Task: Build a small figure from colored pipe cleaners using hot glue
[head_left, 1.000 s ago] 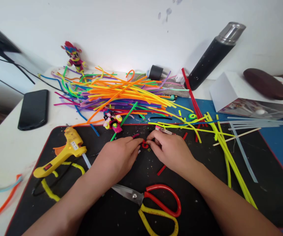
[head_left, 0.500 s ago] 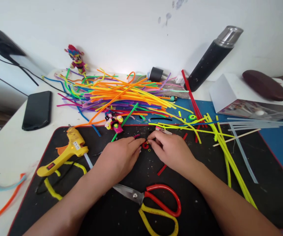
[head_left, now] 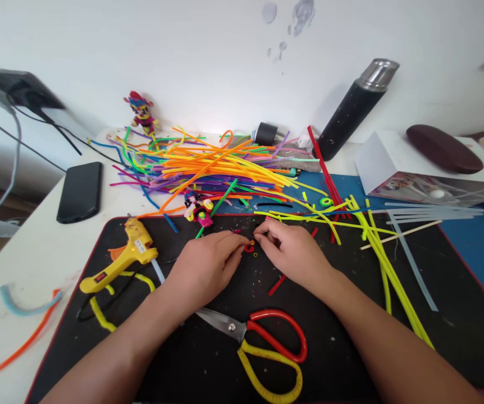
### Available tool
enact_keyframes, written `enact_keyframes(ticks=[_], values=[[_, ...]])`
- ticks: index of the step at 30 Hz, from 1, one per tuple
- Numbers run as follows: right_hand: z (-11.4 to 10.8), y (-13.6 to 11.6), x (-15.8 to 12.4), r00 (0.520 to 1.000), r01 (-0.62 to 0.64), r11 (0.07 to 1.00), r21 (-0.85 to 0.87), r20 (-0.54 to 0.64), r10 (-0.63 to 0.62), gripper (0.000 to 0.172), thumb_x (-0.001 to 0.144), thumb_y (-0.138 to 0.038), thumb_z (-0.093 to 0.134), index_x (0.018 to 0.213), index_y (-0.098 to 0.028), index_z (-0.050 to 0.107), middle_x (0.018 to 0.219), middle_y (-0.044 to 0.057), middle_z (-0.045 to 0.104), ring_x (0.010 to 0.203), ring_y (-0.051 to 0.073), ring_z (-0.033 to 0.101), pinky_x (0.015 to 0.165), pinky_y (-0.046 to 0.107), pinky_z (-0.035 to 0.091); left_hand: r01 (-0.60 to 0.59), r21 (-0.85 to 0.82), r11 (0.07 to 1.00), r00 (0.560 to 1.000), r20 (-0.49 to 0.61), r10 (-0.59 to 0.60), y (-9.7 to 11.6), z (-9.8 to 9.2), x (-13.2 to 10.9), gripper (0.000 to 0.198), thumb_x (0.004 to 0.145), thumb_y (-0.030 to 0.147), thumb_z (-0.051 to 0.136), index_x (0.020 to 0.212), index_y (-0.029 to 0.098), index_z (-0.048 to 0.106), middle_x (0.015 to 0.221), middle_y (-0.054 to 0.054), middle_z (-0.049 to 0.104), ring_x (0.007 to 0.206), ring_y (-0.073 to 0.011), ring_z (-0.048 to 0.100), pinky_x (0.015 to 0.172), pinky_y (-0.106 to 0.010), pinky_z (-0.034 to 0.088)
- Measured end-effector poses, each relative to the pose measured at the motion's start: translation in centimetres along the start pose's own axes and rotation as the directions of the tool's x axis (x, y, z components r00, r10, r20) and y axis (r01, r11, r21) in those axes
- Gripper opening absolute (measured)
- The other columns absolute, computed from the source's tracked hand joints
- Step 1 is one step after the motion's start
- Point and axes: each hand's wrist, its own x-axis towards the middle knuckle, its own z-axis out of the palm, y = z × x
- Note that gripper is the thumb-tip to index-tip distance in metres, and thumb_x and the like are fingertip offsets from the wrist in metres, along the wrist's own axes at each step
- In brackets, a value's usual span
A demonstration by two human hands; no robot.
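Red-and-yellow-handled scissors (head_left: 237,331) nearest; yellow glue gun (head_left: 126,260), white label (head_left: 140,246) illegible; left hand (head_left: 209,262), fingers bunched, and right hand (head_left: 296,249), thumb and forefinger nearly meeting, cannot tell if gripping, flank small red loop (head_left: 249,249) on black mat (head_left: 343,353); pipe cleaners (head_left: 219,163) behind

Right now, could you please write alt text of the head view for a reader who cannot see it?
A person's left hand and right hand nearly meet over a black mat, fingers close to a tiny red piece. Scissors lie lower in view, a yellow glue gun to the left, with piled pipe cleaners and a black flask behind.
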Motion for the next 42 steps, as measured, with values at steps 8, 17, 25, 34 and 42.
enact_keyframes(ticks=[8, 17, 25, 34, 42], values=[[-0.9, 0.0, 0.1, 0.999, 0.005, 1.0, -0.001, 0.041, -0.005, 0.009, 0.098, -0.019, 0.063, 0.094, -0.022, 0.071, 0.066, -0.004, 0.066, 0.057, 0.014, 0.056, 0.059, 0.027, 0.033, -0.082, 0.078, 0.994, 0.996, 0.034, 0.079, 0.2, 0.6, 0.2, 0.017, 0.102, 0.018, 0.059, 0.109, 0.018, 0.075, 0.098, -0.006, 0.077, 0.092, -0.0232, 0.071, 0.079, -0.034, 0.058], [-1.6, -0.7, -0.3, 0.988, 0.081, 0.995, -0.059, 0.136, -0.073, 0.009, 0.1, -0.023, 0.068, 0.093, -0.021, 0.074, 0.064, -0.004, 0.063, 0.059, 0.014, 0.055, 0.06, 0.028, 0.03, -0.057, 0.047, 0.997, 0.995, 0.081, 0.053, 0.2, 0.5, 0.3, 0.015, 0.102, 0.018, 0.059, 0.103, 0.019, 0.074, 0.096, -0.005, 0.075, 0.091, -0.0217, 0.071, 0.079, -0.033, 0.055], [-1.7, -0.9, -0.6, 0.993, 0.102, 0.995, -0.006, 0.066, -0.101, 0.009, 0.1, -0.023, 0.066, 0.094, -0.022, 0.073, 0.067, -0.003, 0.067, 0.059, 0.014, 0.058, 0.06, 0.027, 0.032, 0.001, 0.017, 1.0, 0.981, -0.194, 0.002, -0.5, -1.6, 0.3, 0.021, 0.105, 0.026, 0.055, 0.105, 0.019, 0.075, 0.098, -0.006, 0.078, 0.092, -0.0196, 0.073, 0.087, -0.031, 0.055], [-0.3, -1.4, -1.2, 0.973, 0.231, 0.97, -0.074, 0.044, -0.229, 0.01, 0.102, -0.024, 0.063, 0.098, -0.023, 0.071, 0.072, -0.003, 0.072, 0.063, 0.016, 0.062, 0.073, 0.03, 0.041, 0.309, 0.136, 0.941, 0.847, -0.489, -0.208, -1.1, -5.4, 0.0, 0.027, 0.103, 0.032, 0.053, 0.108, 0.02, 0.077, 0.091, -0.005, 0.076, 0.079, -0.0184, 0.067, 0.074, -0.028, 0.051], [-1.0, -1.4, -1.3, 0.957, 0.282, 0.953, -0.113, -0.028, -0.287, 0.013, 0.103, -0.023, 0.06, 0.099, -0.021, 0.071, 0.085, 0.002, 0.078, 0.07, 0.017, 0.068, 0.069, 0.029, 0.039, 0.45, 0.437, 0.779, 0.893, -0.241, -0.381, -3.0, -10.1, -4.7, 0.043, 0.1, 0.052, 0.054, 0.128, 0.024, 0.071, 0.117, -0.012, 0.079, 0.089, -0.03, 0.073, 0.079, -0.039, 0.054]])
